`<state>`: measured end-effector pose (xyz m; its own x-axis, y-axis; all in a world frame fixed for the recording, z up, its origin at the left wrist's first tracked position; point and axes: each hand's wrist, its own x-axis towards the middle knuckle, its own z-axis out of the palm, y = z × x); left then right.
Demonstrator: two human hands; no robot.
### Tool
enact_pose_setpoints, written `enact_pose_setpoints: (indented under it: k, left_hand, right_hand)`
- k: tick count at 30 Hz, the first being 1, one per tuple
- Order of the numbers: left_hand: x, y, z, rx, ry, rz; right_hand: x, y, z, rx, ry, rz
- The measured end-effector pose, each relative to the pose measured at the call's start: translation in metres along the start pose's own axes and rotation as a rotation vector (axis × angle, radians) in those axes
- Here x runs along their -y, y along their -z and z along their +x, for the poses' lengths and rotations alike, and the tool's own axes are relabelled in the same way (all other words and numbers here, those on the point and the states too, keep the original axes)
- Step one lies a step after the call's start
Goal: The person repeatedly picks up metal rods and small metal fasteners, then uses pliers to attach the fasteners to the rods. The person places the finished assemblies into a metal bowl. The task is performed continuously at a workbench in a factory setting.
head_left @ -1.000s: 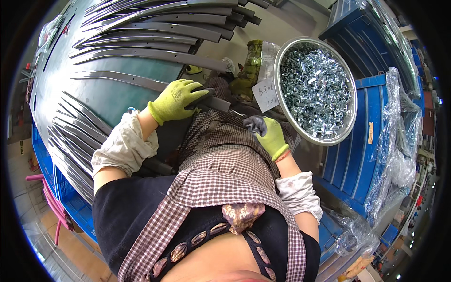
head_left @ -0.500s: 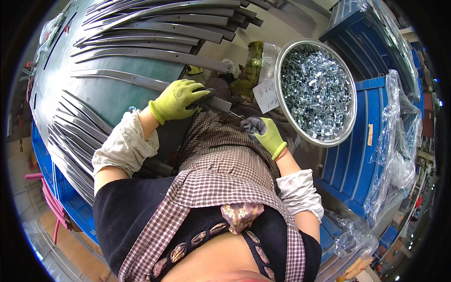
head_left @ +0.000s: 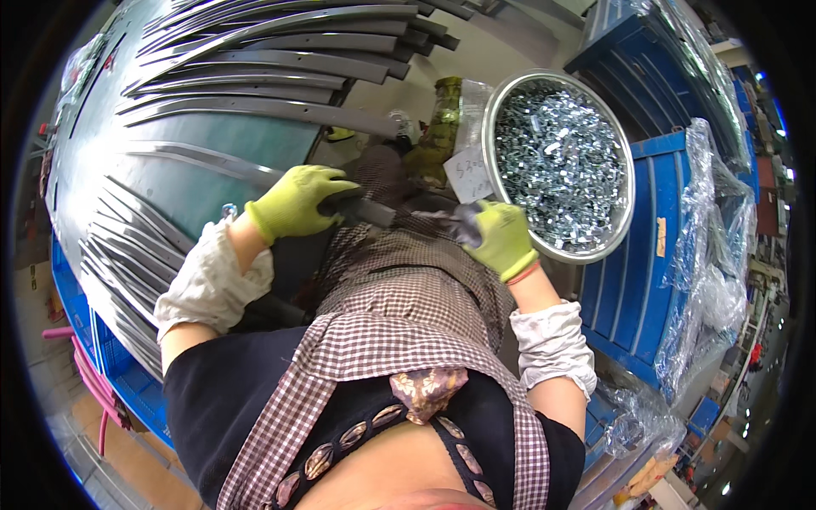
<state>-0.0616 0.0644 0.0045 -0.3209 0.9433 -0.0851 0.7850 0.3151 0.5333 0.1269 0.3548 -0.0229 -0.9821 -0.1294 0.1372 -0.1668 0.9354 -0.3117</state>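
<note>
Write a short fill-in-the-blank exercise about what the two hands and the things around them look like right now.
1. Both hands wear ____ gloves.
2. The left hand grips the end of a grey metal ____.
3. The round bowl by the right hand is full of small shiny ____ parts.
4. The crates on the right are ____.

Missing words: green; strip; metal; blue
</note>
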Motion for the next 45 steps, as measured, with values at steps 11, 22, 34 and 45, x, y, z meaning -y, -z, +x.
enact_pose_setpoints:
  k: [11,22,34,45]
  left_hand:
    - [-0.012,0.037,0.002,-0.168,-0.015,0.092]
    - [0.025,0.004,0.023,-0.322,-0.014,0.572]
    - [0.02,0.003,0.033,-0.205,-0.078,0.255]
    - [-0.04,0.001,0.004,-0.294,-0.134,0.243]
  right_hand:
    - [-0.112,0.005,0.003,0.142,-0.781,-0.196]
    - [-0.117,0.011,-0.005,-0.352,-0.925,0.772]
    - [-0.105,0.035,-0.028,-0.516,-0.784,1.049]
    - [0.03,0.009,-0.015,-0.106,-0.456,1.265]
